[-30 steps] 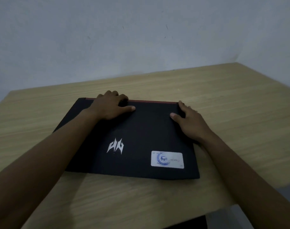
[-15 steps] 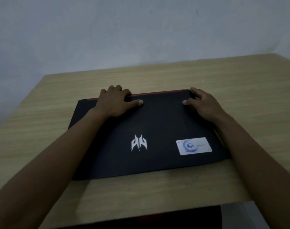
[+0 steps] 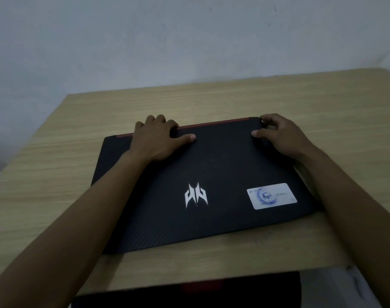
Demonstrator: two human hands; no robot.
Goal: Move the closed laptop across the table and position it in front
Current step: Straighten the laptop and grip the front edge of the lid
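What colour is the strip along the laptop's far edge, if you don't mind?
Red strip, clearest in the head view.

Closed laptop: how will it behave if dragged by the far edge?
The laptop lies flat and looks rigid, so it should slide as one slab on the smooth wooden table. Left hand and right hand grip unevenly, so it may yaw.

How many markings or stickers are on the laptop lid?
2: a white logo near the middle of the laptop lid, and a pale rectangular sticker towards its near right corner. The forearms may hide others.
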